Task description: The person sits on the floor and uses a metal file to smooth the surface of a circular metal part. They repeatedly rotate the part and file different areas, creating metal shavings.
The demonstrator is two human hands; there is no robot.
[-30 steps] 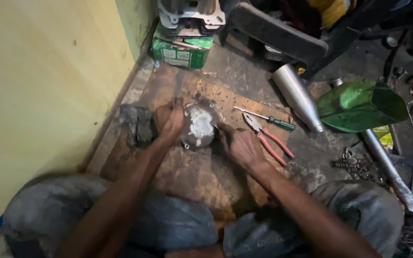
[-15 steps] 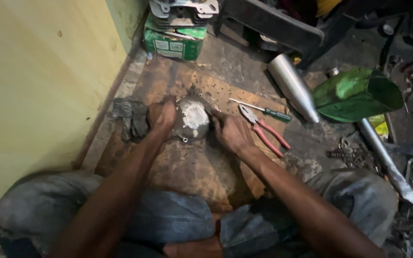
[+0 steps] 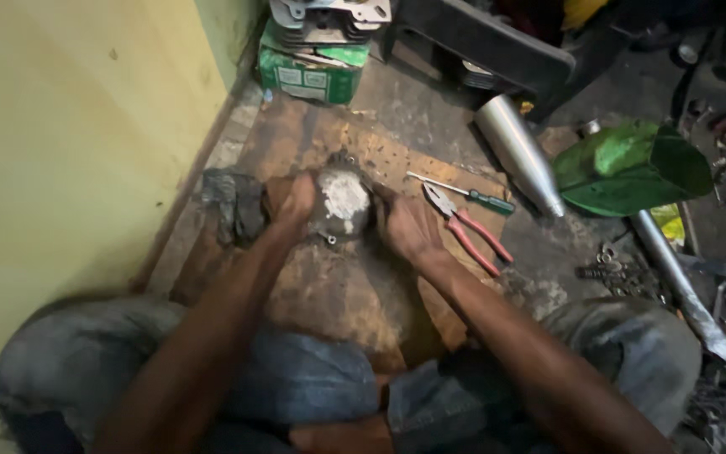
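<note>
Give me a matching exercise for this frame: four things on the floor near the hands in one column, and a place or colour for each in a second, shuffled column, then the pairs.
Things:
1. round metal cover
2. pliers
3. dark rag
4. screwdriver

Descriptions:
A. green handle, lying just beyond the pliers
B. crumpled beside the left hand, toward the yellow wall
C. red handles, just past the right hand
D. gripped between both hands on the wooden board

Pairs: 1-D, 2-C, 3-B, 4-A

Red-handled pliers [image 3: 466,227], green screwdriver [image 3: 466,196], dark rag [image 3: 235,207], silver cone [image 3: 518,153].
</note>
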